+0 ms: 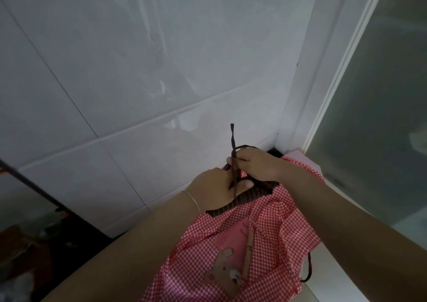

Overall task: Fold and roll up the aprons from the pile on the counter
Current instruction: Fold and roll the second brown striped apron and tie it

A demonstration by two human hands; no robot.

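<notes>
A red-and-white gingham cloth apron (265,227) with a bear patch lay crumpled nearest, lengthwise toward the white tiled wall (115,82). Beyond it, the left hand (217,189) and right hand (256,163), both closed, pinched a dark brown fabric tie strap (233,144) pointing upward before that wall.

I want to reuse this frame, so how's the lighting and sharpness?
Head view: dim and bluish, soft glare on the wall tiles; wide-angle bending at the edges; both hands and the brown strap slightly soft; lower-left corner dark and blurred.
</notes>
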